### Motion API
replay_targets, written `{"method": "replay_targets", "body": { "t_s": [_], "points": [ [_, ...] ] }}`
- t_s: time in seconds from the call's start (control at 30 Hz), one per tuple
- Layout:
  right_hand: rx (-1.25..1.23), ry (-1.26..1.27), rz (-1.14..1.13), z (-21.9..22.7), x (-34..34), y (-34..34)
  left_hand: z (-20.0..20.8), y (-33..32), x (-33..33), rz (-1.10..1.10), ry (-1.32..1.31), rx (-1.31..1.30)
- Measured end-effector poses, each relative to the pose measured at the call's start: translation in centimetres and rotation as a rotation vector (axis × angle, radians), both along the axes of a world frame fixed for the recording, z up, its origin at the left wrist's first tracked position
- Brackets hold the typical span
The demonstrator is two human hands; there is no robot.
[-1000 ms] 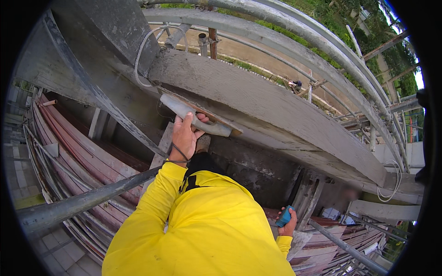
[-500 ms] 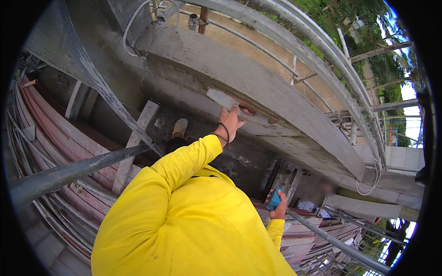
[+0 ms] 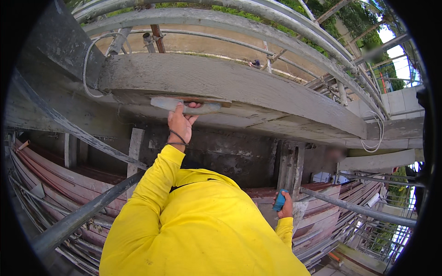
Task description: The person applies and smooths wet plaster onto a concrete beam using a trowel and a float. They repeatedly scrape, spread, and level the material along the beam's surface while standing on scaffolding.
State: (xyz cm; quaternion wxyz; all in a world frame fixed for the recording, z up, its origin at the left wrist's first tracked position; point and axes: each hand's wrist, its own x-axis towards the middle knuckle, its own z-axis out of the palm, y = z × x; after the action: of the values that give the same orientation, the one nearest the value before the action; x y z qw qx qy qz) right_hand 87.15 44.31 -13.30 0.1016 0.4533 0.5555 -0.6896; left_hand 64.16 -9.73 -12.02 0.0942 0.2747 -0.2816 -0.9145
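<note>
My left hand (image 3: 180, 122) is closed round the grey handle of a plastering float (image 3: 209, 108). The float's thin brown edge lies against the side face of a wet-looking grey concrete beam (image 3: 221, 76), just below its top edge. A dark band circles that wrist. Lower and to the right, my right hand (image 3: 288, 207) grips a small blue block-shaped thing (image 3: 279, 199), whose exact kind I cannot make out. It is held away from the beam, beside a narrow upright grey plank. Both arms wear yellow sleeves.
Scaffold pipes (image 3: 207, 19) run beyond the beam. One grey pipe (image 3: 87, 214) slants in at the left, another (image 3: 359, 208) at the right. Reddish boards (image 3: 64, 172) and stacked pipes lie below. A looped white cord (image 3: 381, 133) hangs at the beam's right end.
The view has turned, so the beam lies more level. My left hand and the float now appear further left, still at the beam's face. My right hand keeps the blue thing.
</note>
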Motion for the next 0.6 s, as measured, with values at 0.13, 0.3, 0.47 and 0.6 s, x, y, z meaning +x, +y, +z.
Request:
{"method": "replay_targets", "body": {
  "t_s": [0.13, 0.3, 0.47, 0.6],
  "points": [
    [0.051, 0.086, 0.012, 1.3, -3.2, -2.5, -4.8, 13.1, 1.7, -0.349, -0.045, -0.313],
    [0.176, 0.252, -0.05, 1.5, -3.4, -4.3, -1.6, 11.8, 5.3, -0.572, 0.103, -1.107],
    [0.157, 0.262, -0.207, -3.0, -0.8, -7.1, 6.1, 8.6, 3.6, -0.859, 0.428, -1.669],
    [0.095, 0.261, -0.277, -6.2, 2.2, -10.0, 9.6, 4.6, 1.5, -1.026, 0.643, -1.698]
  ]
}}
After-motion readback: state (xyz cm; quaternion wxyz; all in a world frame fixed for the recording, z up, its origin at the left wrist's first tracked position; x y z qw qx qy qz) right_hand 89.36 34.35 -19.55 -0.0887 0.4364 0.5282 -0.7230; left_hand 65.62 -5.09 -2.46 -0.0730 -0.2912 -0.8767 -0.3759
